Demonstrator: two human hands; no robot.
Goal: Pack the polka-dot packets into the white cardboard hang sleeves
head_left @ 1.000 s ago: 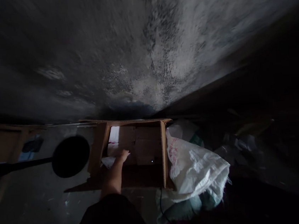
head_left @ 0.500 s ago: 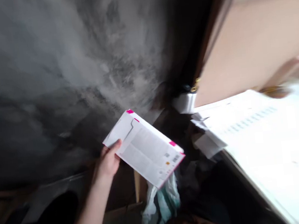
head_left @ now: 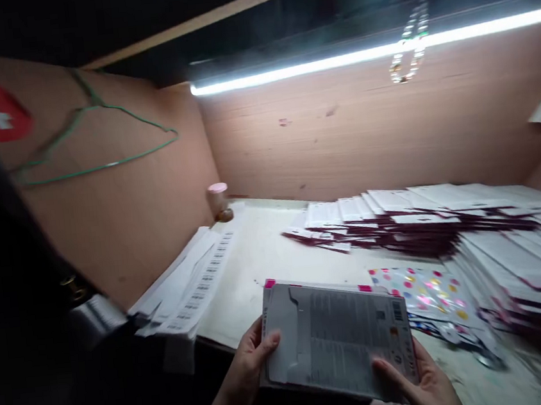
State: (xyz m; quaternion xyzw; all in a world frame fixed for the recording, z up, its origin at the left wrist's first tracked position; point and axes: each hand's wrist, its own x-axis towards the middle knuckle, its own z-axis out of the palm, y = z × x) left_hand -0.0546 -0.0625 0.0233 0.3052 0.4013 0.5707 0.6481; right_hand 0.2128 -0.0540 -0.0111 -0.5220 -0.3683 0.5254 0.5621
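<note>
A stack of flat printed packaging cards (head_left: pixel 342 336), white and grey with pink marks along the far edge, is held between my two hands above the front edge of the table (head_left: pixel 266 254). My left hand (head_left: pixel 253 359) grips its left end, thumb on top and fingers beneath. At the right end, my right hand (head_left: pixel 425 383) closes around the lower corner, its thumb lying on the printed face near a barcode. Just beyond the right hand lies a clear pouch with coloured dots (head_left: pixel 425 289), with a patterned lanyard (head_left: pixel 448 332) next to it.
Piles of similar white cards with dark pink edges (head_left: pixel 413 226) cover the back right, with another pile (head_left: pixel 523 266) nearer. Barcode label sheets (head_left: pixel 206 280) lie along the left side. A pink-lidded jar (head_left: pixel 219 201) stands in the back corner; a green hanger (head_left: pixel 102 165) hangs on the left panel.
My view has swung from the dark floor at the left to the lit table. The stack, earlier in my left hand alone, is now gripped by my right hand too.
</note>
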